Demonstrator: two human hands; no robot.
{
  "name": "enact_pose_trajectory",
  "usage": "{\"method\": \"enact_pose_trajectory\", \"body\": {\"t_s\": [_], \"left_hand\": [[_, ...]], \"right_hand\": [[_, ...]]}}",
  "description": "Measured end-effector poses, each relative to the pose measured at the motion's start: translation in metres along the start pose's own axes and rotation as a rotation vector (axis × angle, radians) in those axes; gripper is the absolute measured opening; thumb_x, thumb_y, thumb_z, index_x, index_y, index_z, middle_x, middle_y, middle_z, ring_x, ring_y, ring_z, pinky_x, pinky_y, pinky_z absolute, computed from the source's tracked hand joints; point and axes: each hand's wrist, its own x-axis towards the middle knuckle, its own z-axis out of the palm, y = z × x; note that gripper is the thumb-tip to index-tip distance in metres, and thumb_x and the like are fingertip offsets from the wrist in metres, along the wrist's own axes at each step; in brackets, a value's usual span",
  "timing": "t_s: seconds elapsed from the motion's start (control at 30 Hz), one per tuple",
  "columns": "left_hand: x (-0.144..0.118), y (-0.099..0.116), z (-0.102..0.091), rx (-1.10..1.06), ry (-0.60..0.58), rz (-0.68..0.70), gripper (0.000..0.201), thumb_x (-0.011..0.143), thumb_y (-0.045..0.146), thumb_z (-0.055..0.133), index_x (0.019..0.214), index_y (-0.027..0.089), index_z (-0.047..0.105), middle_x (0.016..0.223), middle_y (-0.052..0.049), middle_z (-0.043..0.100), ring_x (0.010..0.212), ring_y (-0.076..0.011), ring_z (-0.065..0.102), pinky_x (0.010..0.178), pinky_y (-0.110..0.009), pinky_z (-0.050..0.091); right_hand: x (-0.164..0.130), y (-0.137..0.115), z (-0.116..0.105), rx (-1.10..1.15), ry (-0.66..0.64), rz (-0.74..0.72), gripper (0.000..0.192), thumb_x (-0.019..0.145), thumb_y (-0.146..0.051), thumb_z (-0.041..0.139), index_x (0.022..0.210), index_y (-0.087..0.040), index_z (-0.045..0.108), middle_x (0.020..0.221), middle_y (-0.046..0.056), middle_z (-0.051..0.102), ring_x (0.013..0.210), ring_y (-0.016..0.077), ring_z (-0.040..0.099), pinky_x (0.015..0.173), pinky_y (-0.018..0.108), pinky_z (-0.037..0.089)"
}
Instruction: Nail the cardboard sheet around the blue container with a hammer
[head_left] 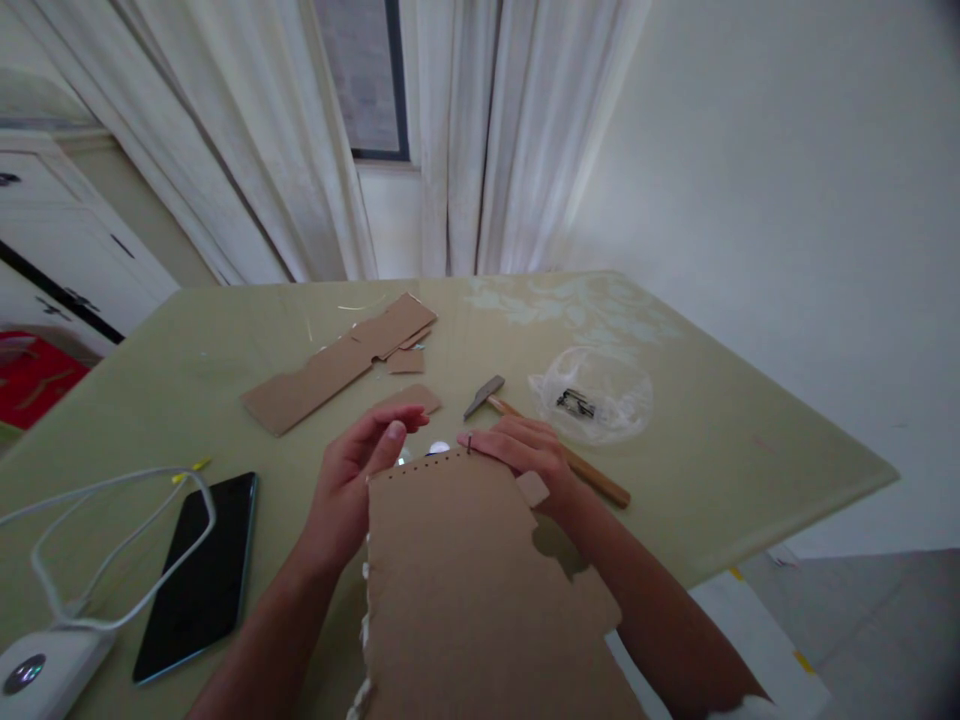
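Cardboard sheet (472, 580) is lying at the near edge of the green counter (712, 450) with its long axis running away from me, its far short edge carrying a row of small punched holes and pointing toward the window. I am steadying it with my left hand (352, 480) at the far left corner, fingers loosely curled beside the edge, while my right hand (525, 455) is pinching a small dark nail (469, 444) upright at that edge, fingers narrow around it. I judge the hole row is partly made; the next move calls for keeping the nail vertical and taking up the hammer (555, 445), which is lying just behind my right hand.
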Motion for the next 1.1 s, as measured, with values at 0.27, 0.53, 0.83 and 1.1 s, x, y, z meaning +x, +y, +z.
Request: {"method": "enact_pose_trajectory", "body": {"t_s": [0.27, 0.53, 0.83, 1.1], "left_hand": [[0.004, -0.010, -0.028, -0.266, -0.251, -0.034, 0.042, 0.103, 0.060, 0.061, 0.103, 0.028, 0.088, 0.108, -0.008, 0.084, 0.104, -0.0243, 0.076, 0.096, -0.035, 0.058], [0.001, 0.004, -0.004, 0.144, -0.320, 0.201, 0.014, 0.092, 0.032, 0.083, 0.106, 0.030, 0.084, 0.104, -0.003, 0.082, 0.099, -0.0202, 0.074, 0.091, -0.031, 0.056], [-0.005, 0.012, 0.002, 0.051, -0.101, 0.151, 0.011, 0.097, 0.029, 0.074, 0.089, 0.022, 0.075, 0.088, -0.001, 0.076, 0.084, -0.0165, 0.069, 0.080, -0.028, 0.054], [0.020, -0.003, -0.046, 0.115, 0.078, -0.066, 0.028, 0.093, 0.045, 0.075, 0.103, 0.019, 0.077, 0.091, -0.007, 0.081, 0.082, -0.0223, 0.075, 0.075, -0.033, 0.057]], "right_hand": [[0.012, -0.018, -0.026, 0.050, -0.222, 0.120, 0.024, 0.104, -0.032, 0.061, 0.120, -0.020, 0.073, 0.096, 0.007, 0.073, 0.085, 0.0213, 0.065, 0.079, 0.035, 0.051], [0.005, 0.001, -0.010, -0.097, -0.274, -0.057, 0.025, 0.109, -0.024, 0.051, 0.117, -0.018, 0.074, 0.089, 0.006, 0.070, 0.082, 0.0195, 0.062, 0.073, 0.032, 0.047], [0.010, -0.002, -0.008, -0.164, -0.217, -0.171, 0.024, 0.109, -0.024, 0.056, 0.128, -0.021, 0.071, 0.084, 0.002, 0.069, 0.076, 0.0183, 0.059, 0.067, 0.032, 0.044], [0.004, 0.012, -0.005, -0.124, -0.111, -0.067, 0.031, 0.109, -0.036, 0.057, 0.134, -0.025, 0.071, 0.088, 0.004, 0.071, 0.077, 0.0201, 0.064, 0.070, 0.035, 0.049]]}}
